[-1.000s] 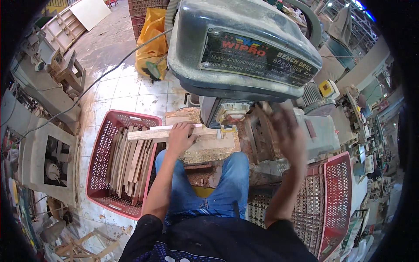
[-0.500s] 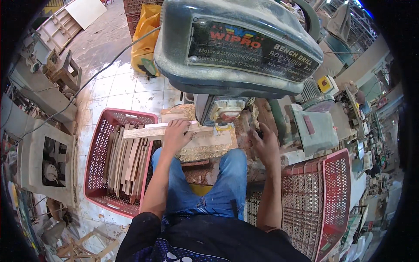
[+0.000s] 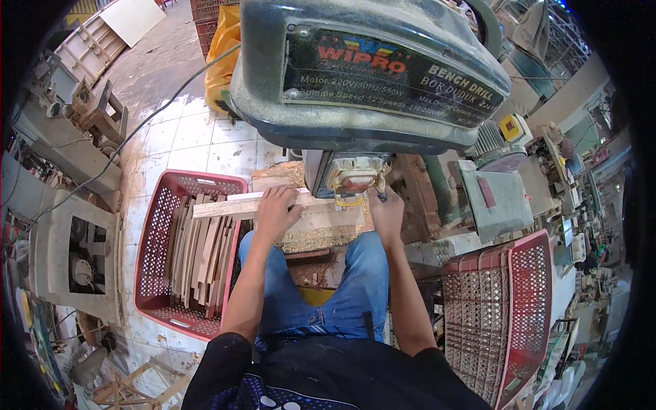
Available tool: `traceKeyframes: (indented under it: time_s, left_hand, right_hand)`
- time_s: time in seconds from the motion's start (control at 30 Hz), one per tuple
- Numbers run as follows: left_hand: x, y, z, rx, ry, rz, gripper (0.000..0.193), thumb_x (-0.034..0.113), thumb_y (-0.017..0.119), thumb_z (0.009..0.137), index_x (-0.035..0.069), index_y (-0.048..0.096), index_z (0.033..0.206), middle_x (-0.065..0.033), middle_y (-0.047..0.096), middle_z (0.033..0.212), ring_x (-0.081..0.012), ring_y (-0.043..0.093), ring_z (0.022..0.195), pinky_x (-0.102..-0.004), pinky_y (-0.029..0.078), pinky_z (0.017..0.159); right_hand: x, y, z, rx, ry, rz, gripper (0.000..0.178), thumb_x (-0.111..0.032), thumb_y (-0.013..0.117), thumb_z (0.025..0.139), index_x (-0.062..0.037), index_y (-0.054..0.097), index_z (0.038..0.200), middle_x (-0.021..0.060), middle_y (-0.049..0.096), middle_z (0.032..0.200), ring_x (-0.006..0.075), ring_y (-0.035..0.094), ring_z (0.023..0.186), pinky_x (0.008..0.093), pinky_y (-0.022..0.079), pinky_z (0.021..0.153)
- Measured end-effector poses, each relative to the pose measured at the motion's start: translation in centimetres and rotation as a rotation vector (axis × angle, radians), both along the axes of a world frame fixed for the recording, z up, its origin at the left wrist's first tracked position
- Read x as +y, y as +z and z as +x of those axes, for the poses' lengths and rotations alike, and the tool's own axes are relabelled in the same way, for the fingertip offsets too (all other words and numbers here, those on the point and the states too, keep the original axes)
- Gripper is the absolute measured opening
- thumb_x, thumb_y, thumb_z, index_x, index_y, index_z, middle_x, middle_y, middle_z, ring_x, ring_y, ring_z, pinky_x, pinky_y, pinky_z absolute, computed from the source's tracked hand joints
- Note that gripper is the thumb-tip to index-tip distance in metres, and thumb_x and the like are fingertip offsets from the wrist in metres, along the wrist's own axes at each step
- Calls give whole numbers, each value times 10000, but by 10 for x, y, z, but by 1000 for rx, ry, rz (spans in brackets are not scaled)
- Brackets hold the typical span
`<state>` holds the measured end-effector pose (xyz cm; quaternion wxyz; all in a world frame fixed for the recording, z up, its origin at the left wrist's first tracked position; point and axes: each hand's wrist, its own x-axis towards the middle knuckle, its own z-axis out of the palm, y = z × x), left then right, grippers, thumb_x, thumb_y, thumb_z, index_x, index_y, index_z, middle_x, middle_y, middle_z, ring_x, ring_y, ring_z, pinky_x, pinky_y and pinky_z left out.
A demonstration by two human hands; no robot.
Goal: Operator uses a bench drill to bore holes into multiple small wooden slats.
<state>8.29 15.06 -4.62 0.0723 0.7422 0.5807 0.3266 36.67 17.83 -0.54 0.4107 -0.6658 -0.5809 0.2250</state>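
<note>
A bench drill (image 3: pixel 355 140) with a dusty dark green housing stands before me. On its board-covered table (image 3: pixel 301 244), strewn with sawdust, lies a pale wooden strip (image 3: pixel 229 208). My left hand (image 3: pixel 275 210) presses down on the strip from above, fingers curled over its far edge. The strip's left end juts out over a red crate; its right end runs beneath the drill head, which hides the bit. To the right of the head, my right hand (image 3: pixel 387 213) is closed round the drill's feed lever (image 3: pixel 380 183).
At my left, a red perforated crate (image 3: pixel 179 332) holds several wooden strips (image 3: pixel 197 256). Nested red crates (image 3: pixel 509 321) lean at my right. A black cable (image 3: pixel 147 121) crosses the left side. Behind the drill are a yellow bag (image 3: pixel 222 61) and a motor (image 3: pixel 486 140).
My right hand has moved left and inward, closing on the feed lever, which has swung toward the drill head. My left hand and the strip look unmoved. The view has shifted slightly.
</note>
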Motion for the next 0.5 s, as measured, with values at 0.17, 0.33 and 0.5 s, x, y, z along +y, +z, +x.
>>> traceKeyframes:
  time_s: [0.17,0.33,0.5]
  left_hand:
    - [3,7,8,-6,-59,9,363,266,767,757,69,682,1050,-89,679,1155,-285,597,1142,-428,423,1036]
    - [0,2,1,-2,-21,20,365,257,764,751,71,688,1055,-95,680,1151,-289,599,1130,-409,430,1020]
    - [-2,-4,-2,-12,5,44,384,255,763,747,68,702,1077,-84,677,1230,-283,578,1190,-438,416,1051]
  right_hand:
    - [85,-110,13,267,10,368,249,-174,671,846,62,625,915,248,602,706,462,605,663,446,466,590]
    - [131,-120,-6,-228,50,603,187,-139,679,820,-4,555,784,154,474,606,359,394,497,290,223,615]
    - [130,-132,-12,-75,130,771,167,-144,673,839,-11,596,773,117,523,654,302,441,530,381,421,519]
